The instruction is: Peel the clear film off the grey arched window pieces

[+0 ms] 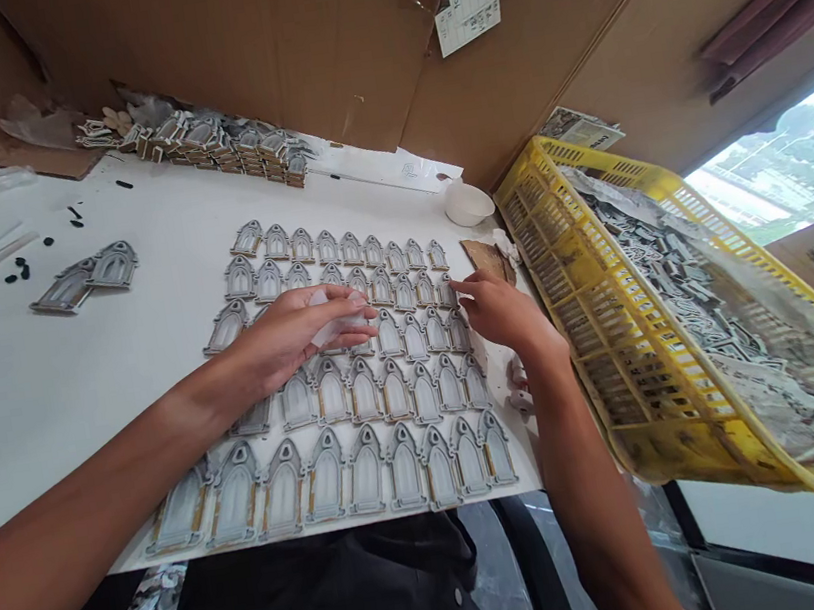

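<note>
Rows of small grey arched window-shaped frames (395, 389) lie on the white table (160, 219), with pale panes in many of them. My left hand (282, 335) is over the middle rows, its fingers closed round thin translucent white pieces (334, 327). My right hand (503, 312) is at the right end of the third row. Its index fingertip touches an arched frame (446, 291) there, and the thumb sits a little apart below. Nothing shows gripped in that hand. My left hand hides part of the third and fourth rows.
A yellow plastic crate (576, 322) full of grey pieces stands at the right. Stacked frames (226, 149) lie along the cardboard wall (309, 36). A white bowl (469, 203) is at the back right. Two overlapping frames (89, 277) and small black bits lie at the left.
</note>
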Demonstrator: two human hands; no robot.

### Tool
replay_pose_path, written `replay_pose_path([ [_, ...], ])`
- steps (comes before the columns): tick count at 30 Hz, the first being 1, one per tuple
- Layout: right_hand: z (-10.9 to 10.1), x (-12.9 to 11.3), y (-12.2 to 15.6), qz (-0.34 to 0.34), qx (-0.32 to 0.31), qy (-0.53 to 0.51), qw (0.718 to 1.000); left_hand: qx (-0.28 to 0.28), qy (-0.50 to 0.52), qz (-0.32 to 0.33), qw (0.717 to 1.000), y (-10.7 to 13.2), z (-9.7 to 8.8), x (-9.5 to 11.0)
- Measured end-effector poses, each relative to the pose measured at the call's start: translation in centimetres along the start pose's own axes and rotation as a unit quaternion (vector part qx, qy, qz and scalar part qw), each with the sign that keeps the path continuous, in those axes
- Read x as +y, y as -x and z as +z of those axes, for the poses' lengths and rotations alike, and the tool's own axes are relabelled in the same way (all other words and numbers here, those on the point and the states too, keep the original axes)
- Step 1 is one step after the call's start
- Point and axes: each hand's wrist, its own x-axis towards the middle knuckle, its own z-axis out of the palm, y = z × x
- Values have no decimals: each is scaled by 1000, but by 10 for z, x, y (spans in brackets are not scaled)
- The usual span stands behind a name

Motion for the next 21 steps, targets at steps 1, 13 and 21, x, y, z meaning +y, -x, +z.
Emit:
replay_pose_path([
  [1,0,0,0,0,-1,1,1000,1,0,0,1000,0,0,0],
  [13,-3,-3,2,-6,-10,2,1000,-1,0,1,1000,-2,-2,-2],
  [21,-3,-1,2,-1,-1,-5,1000,4,-2,-2,1000,-1,-2,-1],
])
